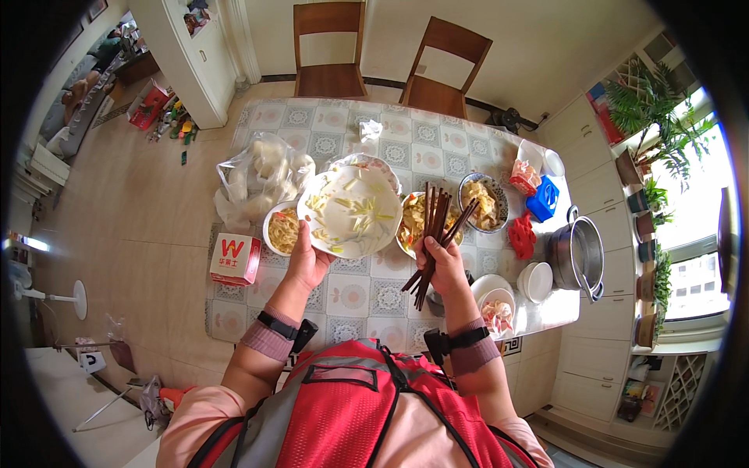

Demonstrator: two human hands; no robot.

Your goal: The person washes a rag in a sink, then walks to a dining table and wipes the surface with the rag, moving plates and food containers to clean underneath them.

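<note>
My left hand (310, 257) grips the near left rim of a white plate (357, 205), which carries scraps of pale green vegetable. In my right hand (442, 263) is a bundle of dark wooden chopsticks (436, 216), fanned out at both ends. Behind the chopsticks, a bowl of mixed vegetables (413, 213) is partly covered from view. A bowl of noodles (284, 230) stands left of the plate. Another plate with a patterned rim (383, 167) shows partly behind the held one. Right of the chopsticks sits a blue-patterned bowl of food (484, 202).
Steamed buns in a plastic bag (263, 175) and a red-and-white box (235, 258) occupy the table's left. On the right are a blue tissue box (543, 199), a red cloth-like item (522, 235), stacked white bowls (535, 282) and a steel pot (576, 251). Two wooden chairs (330, 79) stand beyond.
</note>
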